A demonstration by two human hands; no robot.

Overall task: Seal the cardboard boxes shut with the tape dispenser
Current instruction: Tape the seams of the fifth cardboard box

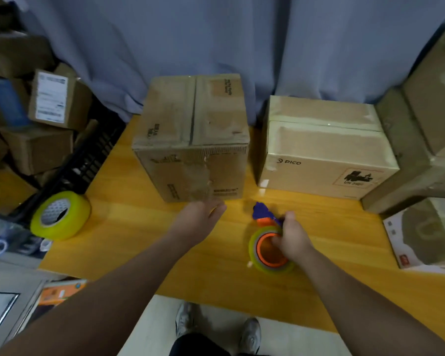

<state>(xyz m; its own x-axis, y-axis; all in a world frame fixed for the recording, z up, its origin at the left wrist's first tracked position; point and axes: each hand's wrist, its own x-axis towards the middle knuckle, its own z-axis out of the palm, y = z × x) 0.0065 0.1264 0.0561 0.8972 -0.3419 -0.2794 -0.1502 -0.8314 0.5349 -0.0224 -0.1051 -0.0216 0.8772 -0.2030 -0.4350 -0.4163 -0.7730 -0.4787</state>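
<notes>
Worktop point(139, 240): yellow wood, filling the middle of the view; its near edge is cut by the floor at 6 o'clock.
Brown box point(193, 134): stands at 12 o'clock on the worktop, flaps folded down, a dark seam running along the top; the print on its front is scuffed and unreadable.
PICO box point(324, 152): pale carton just beside the brown box at its 3 o'clock, with shiny tape bands already across the lid.
Left hand point(198, 219): reaches toward the brown box's lower front edge with its fingers point(217, 209) held fairly straight and holding nothing; the tips are blurred, so contact with the box cannot be judged.
Right hand point(292, 237): at 5 o'clock of the brown box, curled round the tape dispenser point(267, 247) – it grips the frame, and its fingers are partly hidden in the orange core.
Tape dispenser: low over the worktop, near the front edge, orange hub with a yellowish roll and a purple head pointing to 12 o'clock; the blade end is too smeared to make out.
Spare tape roll point(59, 215): yellow-green, on edge at 9 o'clock, at the worktop's left rim.
Black crate point(93, 160): behind that roll, mostly hidden.
Stacked cartons point(49, 104): dim pile at 10 o'clock.
Large cartons point(421, 140): at 3 o'clock, cut off by the frame.
Curtain point(242, 47): blue-grey – it hides whatever is behind the boxes.
Shoes point(185, 319): at 6 o'clock on the floor.
</notes>
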